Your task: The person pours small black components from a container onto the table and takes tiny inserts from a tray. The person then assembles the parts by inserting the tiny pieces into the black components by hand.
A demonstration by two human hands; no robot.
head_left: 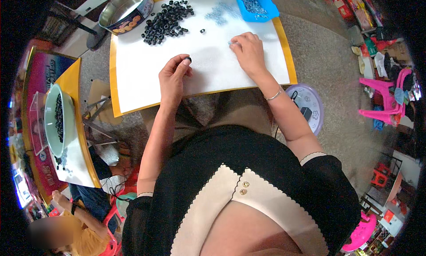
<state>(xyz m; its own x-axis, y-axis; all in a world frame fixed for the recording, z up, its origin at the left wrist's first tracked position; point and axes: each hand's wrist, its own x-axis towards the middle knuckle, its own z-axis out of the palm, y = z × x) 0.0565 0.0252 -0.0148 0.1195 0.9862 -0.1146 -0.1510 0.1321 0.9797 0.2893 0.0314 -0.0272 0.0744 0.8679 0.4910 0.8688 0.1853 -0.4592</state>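
Note:
My left hand [174, 76] is closed over the near part of the white-topped table [140, 85], with a small black ring-like part [188, 59] pinched between thumb and fingertips. To its right, my right hand [249, 53] has its fingers drawn together on a tiny clear bluish piece [230, 42], just above the white surface. A heap of black ring-like parts [164, 25] lies at the far left of the table, and one loose black part [203, 31] sits apart from it. Clear bluish pieces [222, 13] are spread at the far middle, beside a blue plastic bin [257, 14] holding more of them.
A round metal tin [146, 7] stands at the table's far left corner. On a second table at left is a pale green basin [66, 123] with black parts; a person in yellow [88, 234] sits there. A lilac basin [317, 107] and pink stool [377, 98] are to the right.

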